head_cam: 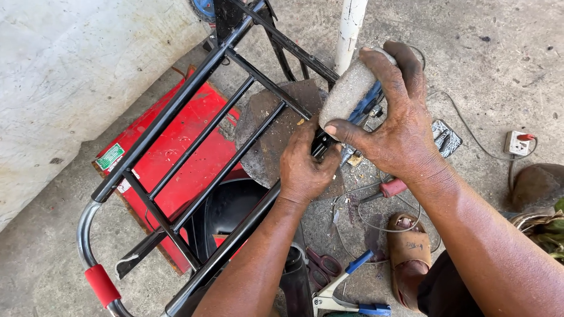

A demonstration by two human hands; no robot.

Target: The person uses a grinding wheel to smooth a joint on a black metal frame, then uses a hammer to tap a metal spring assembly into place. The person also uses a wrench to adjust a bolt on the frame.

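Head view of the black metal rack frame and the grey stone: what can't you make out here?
- Black tubular metal rack frame: the spot gripped is hidden under the left hand.
- Blue tool: mostly hidden behind the grey stone and right hand.
- Blue-handled pliers: cut off by the bottom edge.

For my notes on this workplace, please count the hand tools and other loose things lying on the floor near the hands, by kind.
Pliers or cutters with handles: 3 (red handle, dark red, blue)
Sandal: 1
Power socket box: 1
Red flat panel: 1
Total: 6
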